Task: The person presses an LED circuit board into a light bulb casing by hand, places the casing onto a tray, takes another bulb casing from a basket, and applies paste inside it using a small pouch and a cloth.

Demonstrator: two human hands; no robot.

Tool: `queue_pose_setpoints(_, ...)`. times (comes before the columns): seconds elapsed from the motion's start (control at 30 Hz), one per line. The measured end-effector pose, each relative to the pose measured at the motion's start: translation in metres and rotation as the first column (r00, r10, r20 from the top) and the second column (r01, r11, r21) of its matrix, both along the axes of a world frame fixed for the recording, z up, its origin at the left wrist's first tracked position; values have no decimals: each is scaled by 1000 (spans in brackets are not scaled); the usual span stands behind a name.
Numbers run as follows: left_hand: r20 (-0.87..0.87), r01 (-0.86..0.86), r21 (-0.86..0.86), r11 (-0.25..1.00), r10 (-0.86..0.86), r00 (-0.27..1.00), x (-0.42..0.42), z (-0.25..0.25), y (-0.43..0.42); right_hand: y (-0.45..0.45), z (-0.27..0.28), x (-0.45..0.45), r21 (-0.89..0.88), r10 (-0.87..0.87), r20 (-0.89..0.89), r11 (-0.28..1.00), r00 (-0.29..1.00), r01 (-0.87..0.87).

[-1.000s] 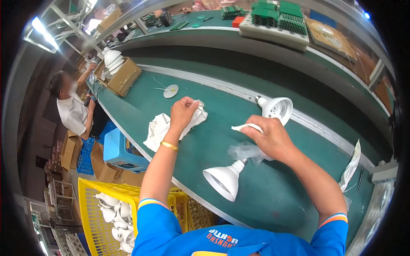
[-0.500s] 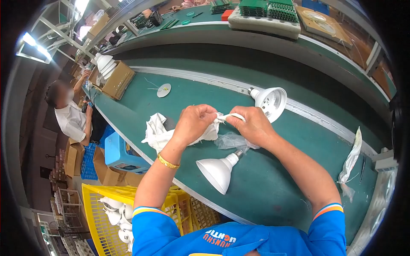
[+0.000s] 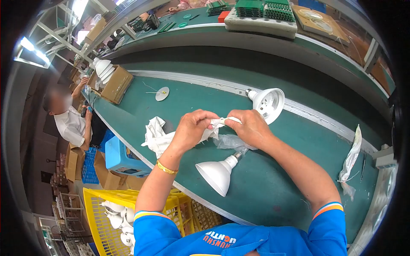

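Note:
My left hand [image 3: 194, 128] and my right hand [image 3: 252, 127] are both closed on a white cloth [image 3: 159, 138], pinching it between them at its twisted part. The loose end of the cloth spreads over the green bench to the left. Below my hands lies a white lamp housing [image 3: 215, 175] on its side, its screw base pointing up and right. A clear plastic bag [image 3: 230, 142] lies crumpled just under my right hand. Behind that hand, an open lamp housing [image 3: 270, 105] leans by the metal rail, its inside facing right.
A round disc with wires [image 3: 162, 93] lies on the bench [image 3: 273, 187]. At the far left end stands a cardboard box [image 3: 114, 86] with white lamp parts. A yellow crate [image 3: 96, 222] of white parts is beside the bench. A co-worker [image 3: 68, 121] sits at left. A wrapped strip [image 3: 351, 160] lies right.
My hands still pinch the cloth and have drawn slightly closer together, with the fingers shifted a little. The whole view has moved slightly.

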State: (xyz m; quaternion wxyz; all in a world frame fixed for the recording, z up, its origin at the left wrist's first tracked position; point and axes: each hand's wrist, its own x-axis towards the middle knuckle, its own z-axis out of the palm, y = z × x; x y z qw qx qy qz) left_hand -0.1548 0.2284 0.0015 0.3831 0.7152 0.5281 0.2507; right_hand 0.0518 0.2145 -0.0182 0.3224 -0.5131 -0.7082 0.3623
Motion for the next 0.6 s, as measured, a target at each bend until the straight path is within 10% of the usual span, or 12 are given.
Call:
queue_pose_setpoints(0.17, 35, 35, 156, 987, -41, 999, -1, -4, 0, 0, -4, 0, 8, 2, -58, 1000, 998, -2)
queue_pose_setpoints(0.37, 217, -15, -169, 985, 52, 975, -5, -3, 0, 1, -7, -1, -12, -33, -91, 999, 995, 32)
queue_pose_setpoints(0.6, 89, 11, 142, 990, -23, 996, 9, -3, -8, 1, -8, 0, -11, -17, -107, 1000, 994, 16)
